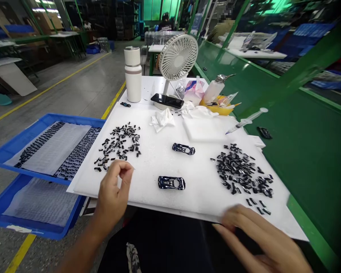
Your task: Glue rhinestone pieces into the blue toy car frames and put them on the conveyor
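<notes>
My left hand (115, 189) is over the left front of the white work surface (156, 206), thumb and forefinger pinched together. Whatever is between those fingertips is too small to make out. Just beyond it lies a loose spread of small glossy black parts (119, 142). My right hand (252, 235) hovers at the front edge on the right, smeared by motion, so its grip is unclear. Near it is a denser pile of small black parts (238, 168). Between the hands lie two dark toy car bodies, a nearer one (172, 182) and a farther one (183, 148).
At the back stand a white bottle (133, 81), a fan (178, 58), a phone (167, 101) and a yellow tray (220, 110). A syringe (246, 121) lies at right beside a foam block (206, 129). Blue trays (51, 117) sit at left; a green ledge (298, 151) runs along the right.
</notes>
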A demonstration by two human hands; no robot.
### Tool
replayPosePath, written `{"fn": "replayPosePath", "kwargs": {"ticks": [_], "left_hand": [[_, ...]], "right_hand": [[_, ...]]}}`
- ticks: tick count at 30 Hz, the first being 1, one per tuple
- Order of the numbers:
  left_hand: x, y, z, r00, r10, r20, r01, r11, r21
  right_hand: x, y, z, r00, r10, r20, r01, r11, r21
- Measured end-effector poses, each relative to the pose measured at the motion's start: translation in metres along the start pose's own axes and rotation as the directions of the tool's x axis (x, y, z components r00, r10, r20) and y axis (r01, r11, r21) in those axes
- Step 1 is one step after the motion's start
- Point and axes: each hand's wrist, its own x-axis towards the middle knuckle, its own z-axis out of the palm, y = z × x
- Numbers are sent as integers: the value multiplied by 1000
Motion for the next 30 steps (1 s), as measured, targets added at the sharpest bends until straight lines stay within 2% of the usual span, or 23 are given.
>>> {"fn": "replayPosePath", "kwargs": {"ticks": [2, 4, 6, 8, 12, 15, 18, 22, 25, 28, 30], "left_hand": [[-9, 22, 8, 983, -133, 125, 172, 902, -396], [-18, 40, 16, 946, -203, 251, 318, 724, -612], [-24, 53, 22, 907, -225, 357, 419, 583, -697], [-29, 62, 25, 875, -215, 434, 481, 495, -723], [-37, 74, 29, 835, -202, 511, 548, 382, -744], [-44, 79, 34, 820, -223, 527, 572, 318, -756], [-49, 80, 38, 804, -246, 542, 594, 297, -748], [-50, 78, 40, 793, -262, 549, 608, 290, -739], [-48, 76, 37, 799, -282, 532, 600, 306, -739], [-46, 75, 37, 777, -293, 556, 625, 266, -733], [-45, 74, 38, 759, -308, 574, 642, 202, -740]], "right_hand": [[10, -15, 5, 995, -97, 5, 97, 995, -30], [20, -32, 14, 994, -85, -73, 90, 993, 78], [28, -47, 26, 990, 39, -132, -2, 962, 272], [33, -57, 39, 978, 160, -133, -89, 898, 432], [36, -65, 61, 965, 229, -128, -118, 813, 570], [34, -65, 72, 959, 207, -196, -65, 828, 558], [29, -62, 77, 957, 160, -244, -27, 881, 472], [24, -53, 72, 969, 89, -229, -7, 942, 335], [18, -46, 64, 961, 148, -233, -77, 954, 289], [15, -45, 61, 931, 292, -221, -190, 901, 390], [15, -49, 62, 907, 387, -166, -221, 772, 596]]}}
